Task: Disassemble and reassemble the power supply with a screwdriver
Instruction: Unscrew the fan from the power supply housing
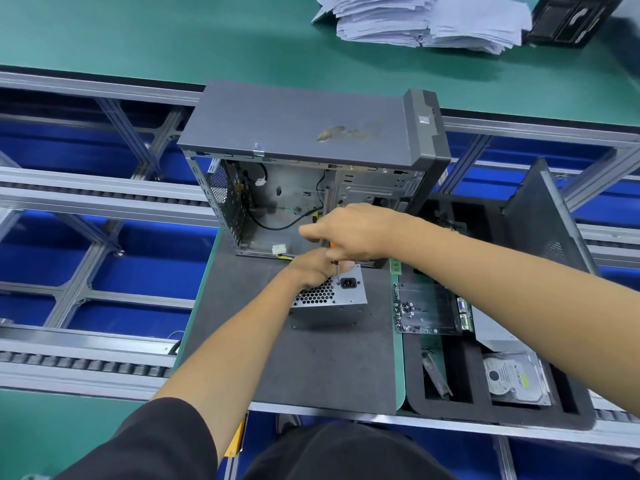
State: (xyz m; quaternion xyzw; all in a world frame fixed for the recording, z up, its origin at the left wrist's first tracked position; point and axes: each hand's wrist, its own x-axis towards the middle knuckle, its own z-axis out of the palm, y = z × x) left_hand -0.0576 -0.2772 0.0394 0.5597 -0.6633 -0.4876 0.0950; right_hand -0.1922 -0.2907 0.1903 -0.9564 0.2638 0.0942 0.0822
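The silver power supply (341, 299) stands on the dark grey mat (277, 358) in front of the open computer case (311, 168), its honeycomb grille and black socket facing me. My right hand (349, 232) grips a screwdriver (335, 268) with an orange handle, held upright. Its thin shaft points down at the supply's rear face, just left of the socket. My left hand (311, 268) holds the top of the power supply, fingers curled near the shaft. Both hands hide the supply's upper edge and most of the handle.
A black foam tray (464, 407) on the right holds a motherboard (427, 306) with several loose screws, a hard drive (512, 379) and a metal part. A side panel (540, 216) leans at right. Conveyor rails (86, 199) run left. Stacked papers (426, 19) lie on the far table.
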